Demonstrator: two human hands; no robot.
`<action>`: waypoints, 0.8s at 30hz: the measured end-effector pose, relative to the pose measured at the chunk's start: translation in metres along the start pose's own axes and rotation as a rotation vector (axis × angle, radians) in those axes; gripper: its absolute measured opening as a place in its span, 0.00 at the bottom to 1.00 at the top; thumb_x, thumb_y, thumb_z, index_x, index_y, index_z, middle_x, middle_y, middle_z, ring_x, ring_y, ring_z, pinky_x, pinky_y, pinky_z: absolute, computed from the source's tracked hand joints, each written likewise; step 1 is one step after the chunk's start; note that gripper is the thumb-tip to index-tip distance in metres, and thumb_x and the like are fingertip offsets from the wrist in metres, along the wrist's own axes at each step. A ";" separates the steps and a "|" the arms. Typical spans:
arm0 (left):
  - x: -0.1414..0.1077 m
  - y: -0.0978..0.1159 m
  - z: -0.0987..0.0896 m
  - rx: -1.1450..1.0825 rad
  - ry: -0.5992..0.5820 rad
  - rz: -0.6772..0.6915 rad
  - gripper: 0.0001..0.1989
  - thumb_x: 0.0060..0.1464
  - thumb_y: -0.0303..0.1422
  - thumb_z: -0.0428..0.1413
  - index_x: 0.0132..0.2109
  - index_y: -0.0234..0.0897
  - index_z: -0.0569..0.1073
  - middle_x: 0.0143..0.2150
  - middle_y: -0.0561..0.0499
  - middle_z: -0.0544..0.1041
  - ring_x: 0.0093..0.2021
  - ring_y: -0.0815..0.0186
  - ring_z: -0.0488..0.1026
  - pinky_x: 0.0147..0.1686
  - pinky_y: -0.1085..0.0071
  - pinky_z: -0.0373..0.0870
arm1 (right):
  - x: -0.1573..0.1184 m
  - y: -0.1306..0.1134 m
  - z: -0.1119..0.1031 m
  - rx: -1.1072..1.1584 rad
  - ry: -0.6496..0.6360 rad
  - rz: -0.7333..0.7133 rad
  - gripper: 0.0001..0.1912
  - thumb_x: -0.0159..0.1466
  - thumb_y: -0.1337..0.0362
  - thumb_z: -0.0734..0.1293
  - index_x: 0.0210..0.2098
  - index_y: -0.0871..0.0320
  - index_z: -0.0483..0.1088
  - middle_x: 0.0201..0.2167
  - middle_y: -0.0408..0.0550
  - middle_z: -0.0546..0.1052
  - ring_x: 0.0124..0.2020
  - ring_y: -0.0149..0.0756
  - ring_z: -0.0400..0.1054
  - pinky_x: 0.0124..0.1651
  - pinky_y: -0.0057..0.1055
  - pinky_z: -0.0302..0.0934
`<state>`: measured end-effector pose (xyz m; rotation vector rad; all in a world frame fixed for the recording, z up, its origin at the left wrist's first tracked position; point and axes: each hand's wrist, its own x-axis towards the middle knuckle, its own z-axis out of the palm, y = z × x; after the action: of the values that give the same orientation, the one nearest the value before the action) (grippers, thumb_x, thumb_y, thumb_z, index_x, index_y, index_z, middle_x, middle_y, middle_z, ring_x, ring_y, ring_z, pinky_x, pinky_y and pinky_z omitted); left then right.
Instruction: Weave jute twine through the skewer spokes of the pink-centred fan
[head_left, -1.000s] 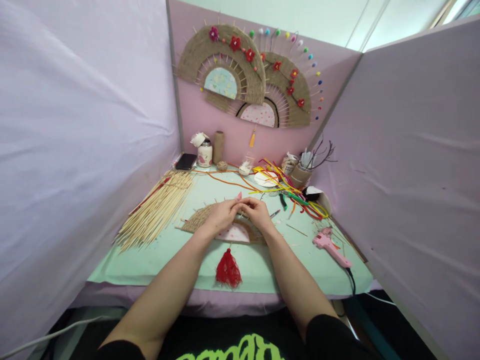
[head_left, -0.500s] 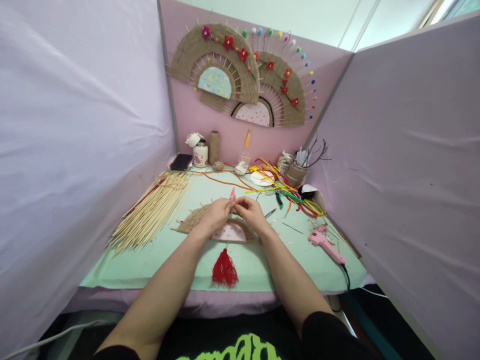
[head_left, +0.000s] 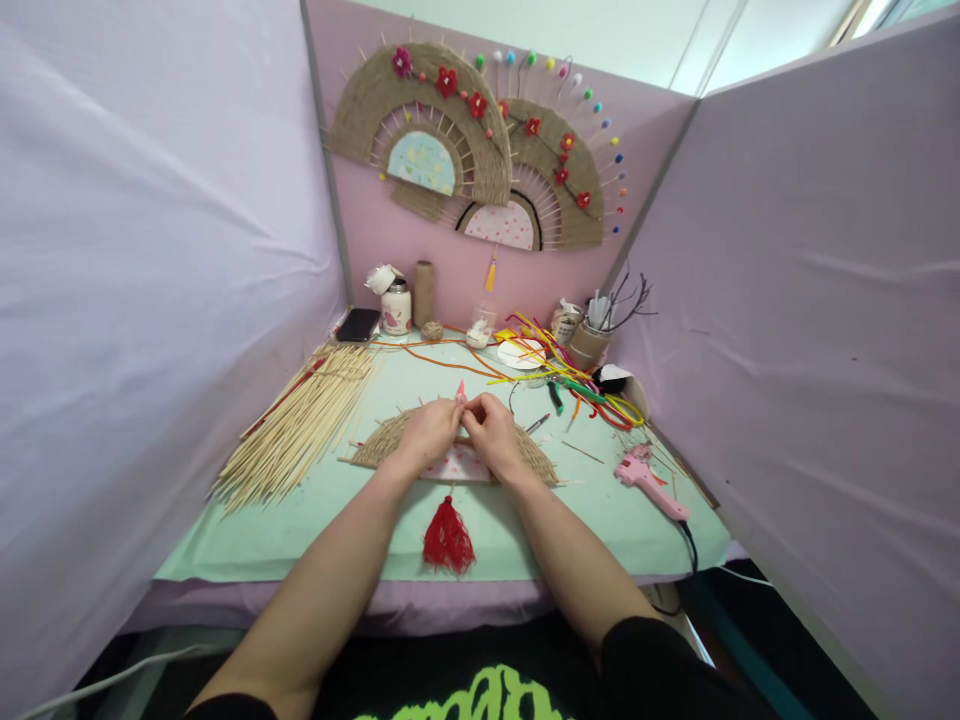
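Over the middle of a small woven twine fan (head_left: 379,443), my left hand (head_left: 429,432) is closed in a pinch on a small pink pointed piece (head_left: 461,388), whose tip sticks up past the fingers. Close beside it, my right hand (head_left: 491,430) is also pinched, its thumb and forefinger meeting at the base of that piece. Whatever lies between those right fingertips is too small to make out. Both hands hide the fan's centre; part of its dotted pink-and-white panel (head_left: 459,465) shows below them. A red tassel (head_left: 448,535) lies at the fan's lower edge.
Thin bamboo sticks (head_left: 300,425) are heaped on the left. To the right lie a pink glue gun (head_left: 651,482), green-handled pliers (head_left: 555,397) and colourful pipe cleaners (head_left: 559,350). A phone (head_left: 358,325), a jar (head_left: 396,308) and a cardboard tube (head_left: 424,292) line the back.
My right hand has tilted and shifted slightly left, its fingers still at the pink piece, and more of the fan's right side shows. The whole view has shifted a little.
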<state>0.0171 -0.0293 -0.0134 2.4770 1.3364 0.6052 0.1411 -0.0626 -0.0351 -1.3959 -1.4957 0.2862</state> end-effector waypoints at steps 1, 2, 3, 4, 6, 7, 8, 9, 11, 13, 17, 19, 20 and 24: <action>0.000 0.000 0.000 0.008 0.003 -0.004 0.28 0.62 0.42 0.34 0.38 0.33 0.75 0.36 0.41 0.77 0.38 0.60 0.73 0.37 0.69 0.64 | 0.000 0.000 0.000 -0.008 0.002 -0.002 0.06 0.57 0.64 0.61 0.24 0.56 0.64 0.24 0.43 0.69 0.28 0.32 0.62 0.33 0.29 0.56; 0.000 0.001 0.000 0.014 0.005 -0.009 0.28 0.62 0.42 0.33 0.38 0.33 0.75 0.36 0.42 0.77 0.38 0.60 0.73 0.37 0.69 0.64 | 0.000 -0.001 0.000 -0.014 0.001 -0.007 0.06 0.57 0.64 0.61 0.24 0.56 0.64 0.24 0.43 0.69 0.28 0.32 0.62 0.33 0.29 0.56; 0.000 0.001 0.001 0.019 0.005 -0.017 0.28 0.62 0.42 0.33 0.38 0.33 0.75 0.36 0.42 0.77 0.38 0.60 0.73 0.37 0.69 0.64 | 0.001 -0.001 0.000 -0.022 0.004 -0.014 0.06 0.57 0.64 0.60 0.24 0.56 0.64 0.24 0.43 0.69 0.28 0.33 0.62 0.34 0.29 0.55; 0.000 0.001 0.001 0.021 0.001 -0.019 0.28 0.62 0.42 0.33 0.38 0.33 0.75 0.36 0.41 0.77 0.38 0.60 0.73 0.37 0.69 0.64 | 0.002 0.000 -0.001 -0.033 0.018 -0.020 0.06 0.57 0.65 0.60 0.24 0.56 0.64 0.25 0.43 0.69 0.29 0.33 0.61 0.34 0.30 0.55; 0.000 0.003 0.003 0.015 -0.009 0.008 0.27 0.62 0.41 0.34 0.39 0.34 0.75 0.37 0.41 0.77 0.38 0.60 0.73 0.37 0.68 0.64 | 0.003 0.002 -0.003 -0.061 0.077 -0.010 0.05 0.56 0.66 0.60 0.25 0.56 0.63 0.25 0.43 0.68 0.29 0.33 0.61 0.34 0.30 0.55; 0.000 0.004 0.004 0.012 -0.009 0.030 0.26 0.62 0.40 0.35 0.38 0.34 0.76 0.38 0.41 0.77 0.38 0.60 0.73 0.38 0.68 0.63 | 0.004 0.003 -0.005 -0.076 0.114 0.003 0.04 0.56 0.66 0.60 0.25 0.56 0.63 0.25 0.43 0.68 0.29 0.33 0.61 0.34 0.30 0.55; -0.001 0.005 0.005 0.010 -0.003 0.046 0.25 0.62 0.39 0.36 0.38 0.34 0.76 0.38 0.41 0.77 0.38 0.60 0.73 0.38 0.67 0.63 | 0.005 0.004 -0.006 -0.089 0.147 0.016 0.04 0.56 0.66 0.60 0.25 0.56 0.63 0.25 0.43 0.68 0.29 0.33 0.61 0.34 0.30 0.55; -0.001 0.006 0.006 0.012 0.011 0.049 0.24 0.62 0.39 0.37 0.37 0.34 0.76 0.38 0.41 0.78 0.38 0.59 0.73 0.38 0.67 0.63 | 0.005 0.005 -0.006 -0.098 0.167 0.024 0.04 0.56 0.66 0.60 0.25 0.56 0.63 0.25 0.43 0.68 0.30 0.34 0.61 0.34 0.30 0.56; -0.002 0.008 0.006 0.029 0.046 0.011 0.24 0.61 0.39 0.38 0.34 0.34 0.76 0.36 0.41 0.78 0.36 0.60 0.73 0.37 0.68 0.63 | 0.005 0.006 -0.007 -0.106 0.162 0.008 0.03 0.57 0.66 0.60 0.26 0.56 0.63 0.25 0.44 0.68 0.30 0.34 0.61 0.34 0.30 0.56; -0.002 0.007 0.005 0.061 0.075 -0.052 0.24 0.61 0.39 0.38 0.33 0.34 0.76 0.35 0.41 0.78 0.35 0.60 0.73 0.35 0.69 0.63 | 0.004 0.004 -0.006 -0.102 0.122 -0.037 0.03 0.58 0.65 0.60 0.27 0.56 0.64 0.27 0.44 0.69 0.31 0.33 0.62 0.35 0.30 0.57; -0.003 0.004 0.003 0.127 0.094 -0.088 0.25 0.61 0.40 0.37 0.35 0.34 0.76 0.35 0.42 0.78 0.35 0.60 0.74 0.33 0.70 0.63 | 0.002 0.001 -0.003 -0.049 0.029 -0.078 0.06 0.60 0.61 0.60 0.31 0.56 0.65 0.32 0.46 0.70 0.32 0.33 0.64 0.35 0.29 0.59; -0.003 0.004 0.003 0.151 0.096 -0.072 0.26 0.61 0.40 0.36 0.36 0.34 0.76 0.35 0.42 0.78 0.35 0.60 0.74 0.34 0.69 0.63 | 0.002 0.002 -0.002 0.002 0.012 -0.063 0.07 0.61 0.59 0.60 0.35 0.56 0.65 0.34 0.47 0.70 0.32 0.32 0.65 0.35 0.29 0.60; -0.003 0.004 0.003 0.163 0.097 -0.067 0.26 0.61 0.40 0.35 0.36 0.34 0.76 0.34 0.42 0.78 0.35 0.60 0.74 0.34 0.69 0.63 | 0.002 0.003 -0.002 0.028 0.007 -0.058 0.08 0.61 0.59 0.60 0.36 0.56 0.65 0.35 0.48 0.70 0.32 0.32 0.66 0.35 0.29 0.61; -0.003 0.004 0.005 0.179 0.091 -0.059 0.25 0.62 0.38 0.36 0.37 0.34 0.76 0.36 0.42 0.78 0.37 0.60 0.73 0.36 0.68 0.64 | 0.002 0.006 -0.002 0.080 -0.054 -0.082 0.09 0.61 0.61 0.60 0.39 0.56 0.67 0.36 0.48 0.72 0.34 0.32 0.67 0.37 0.30 0.62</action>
<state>0.0211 -0.0338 -0.0166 2.5663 1.5553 0.6164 0.1465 -0.0596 -0.0376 -1.2691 -1.5652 0.3311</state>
